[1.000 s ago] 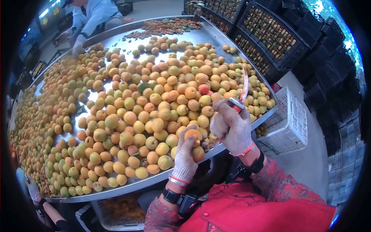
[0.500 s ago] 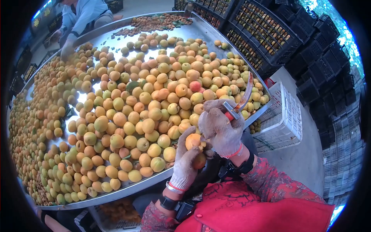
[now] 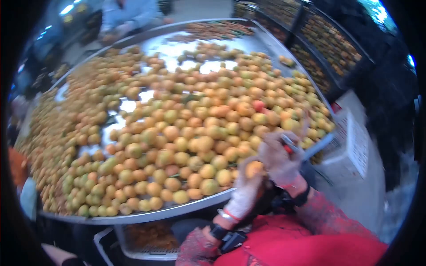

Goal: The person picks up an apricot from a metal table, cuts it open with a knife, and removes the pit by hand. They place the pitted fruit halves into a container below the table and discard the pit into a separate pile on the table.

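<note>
My gloved left hand (image 3: 245, 188) is closed around an apricot (image 3: 254, 169), of which a round orange part shows above the fingers. Close beside it, my gloved right hand (image 3: 278, 160) grips a knife (image 3: 288, 148) with a red handle. The knife's curved blade points up and away, smeared by motion over the fruit. Both hands are at the near right edge of a metal table (image 3: 146, 217). Many yellow-orange apricots (image 3: 206, 144) lie across it, one of them redder (image 3: 258, 105).
A white plastic crate (image 3: 355, 137) stands to the right of the table, with black crates (image 3: 330, 44) of fruit behind. Under the near edge sits a tub (image 3: 148, 255) with orange pieces. A person in light blue (image 3: 131, 17) is at the far side.
My view has swung left, so the table and both hands appear farther right, and the picture is blurrier. The hands stay close together, still holding apricot and knife. The co-worker's hand has drawn back from the fruit.
</note>
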Motion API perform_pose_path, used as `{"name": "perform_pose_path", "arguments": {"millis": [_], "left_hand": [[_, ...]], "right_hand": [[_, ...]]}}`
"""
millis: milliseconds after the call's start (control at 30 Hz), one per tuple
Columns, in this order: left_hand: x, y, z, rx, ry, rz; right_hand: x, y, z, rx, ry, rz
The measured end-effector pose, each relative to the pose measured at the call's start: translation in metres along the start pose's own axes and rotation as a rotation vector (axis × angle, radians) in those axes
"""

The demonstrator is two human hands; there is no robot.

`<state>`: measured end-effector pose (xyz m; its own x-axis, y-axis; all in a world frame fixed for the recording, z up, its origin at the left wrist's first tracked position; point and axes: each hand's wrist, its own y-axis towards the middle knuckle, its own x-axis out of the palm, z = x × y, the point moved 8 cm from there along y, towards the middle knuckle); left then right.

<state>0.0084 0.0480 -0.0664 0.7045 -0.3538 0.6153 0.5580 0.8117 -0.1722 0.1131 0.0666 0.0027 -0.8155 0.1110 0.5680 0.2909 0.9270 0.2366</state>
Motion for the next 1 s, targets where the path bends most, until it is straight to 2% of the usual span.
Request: {"name": "perform_pose_path", "arguments": {"millis": [33, 67, 100, 133, 200, 267, 300, 333, 400, 467, 567, 600, 667, 767, 867, 900, 1000], "left_hand": [[0.000, -0.003, 0.017, 0.348, 0.388, 0.024], [-0.011, 0.004, -0.012, 0.183, 0.234, 0.079], [-0.009, 0.004, -0.019, -0.008, 0.080, 0.016], [-0.006, 0.003, -0.008, -0.058, 0.147, -0.015], [-0.003, 0.008, -0.019, 0.023, -0.087, -0.051], [0.000, 0.006, -0.022, -0.083, -0.173, -0.073], [0.001, 0.008, -0.027, -0.043, -0.212, -0.085], [0.003, 0.005, -0.016, -0.039, -0.169, -0.153], [0.006, 0.002, -0.003, -0.052, -0.099, -0.154], [0.000, 0.005, 0.002, -0.080, -0.177, -0.114], [-0.006, 0.014, 0.000, -0.084, -0.213, -0.053], [-0.011, 0.021, -0.014, -0.081, -0.139, -0.037], [-0.012, 0.014, -0.003, -0.085, -0.137, 0.007], [-0.022, 0.017, 0.001, 0.160, 0.170, 0.042], [-0.018, 0.019, 0.006, 0.282, 0.010, -0.064], [-0.023, 0.025, 0.000, 0.218, 0.106, -0.052], [-0.028, 0.028, -0.007, 0.190, -0.110, 0.040]], "right_hand": [[-0.002, -0.001, 0.004, 0.006, 0.088, -0.045], [-0.004, -0.002, 0.008, 0.015, 0.174, -0.089], [-0.003, -0.001, 0.006, 0.023, 0.089, -0.022], [-0.003, 0.001, 0.004, 0.038, 0.004, 0.044], [0.003, -0.005, -0.016, -0.040, -0.475, 0.224], [0.012, -0.001, -0.025, -0.152, -0.513, 0.236], [0.014, 0.001, -0.027, -0.185, -0.506, 0.255], [0.003, 0.005, -0.024, -0.162, -0.443, 0.302], [-0.012, 0.010, -0.021, -0.089, -0.413, 0.355], [-0.017, 0.011, -0.033, -0.013, -0.500, 0.363], [-0.007, 0.003, -0.025, 0.218, -0.783, 0.268], [-0.005, 0.000, -0.019, 0.142, -0.859, 0.186], [-0.009, -0.008, -0.005, -0.014, -1.006, 0.027], [-0.010, -0.017, 0.017, 0.218, -0.917, 0.015], [0.005, -0.016, 0.016, 0.227, -0.903, -0.018], [0.010, -0.017, 0.016, 0.227, -0.922, -0.030], [0.017, -0.016, 0.019, 0.214, -0.950, -0.065]]}}
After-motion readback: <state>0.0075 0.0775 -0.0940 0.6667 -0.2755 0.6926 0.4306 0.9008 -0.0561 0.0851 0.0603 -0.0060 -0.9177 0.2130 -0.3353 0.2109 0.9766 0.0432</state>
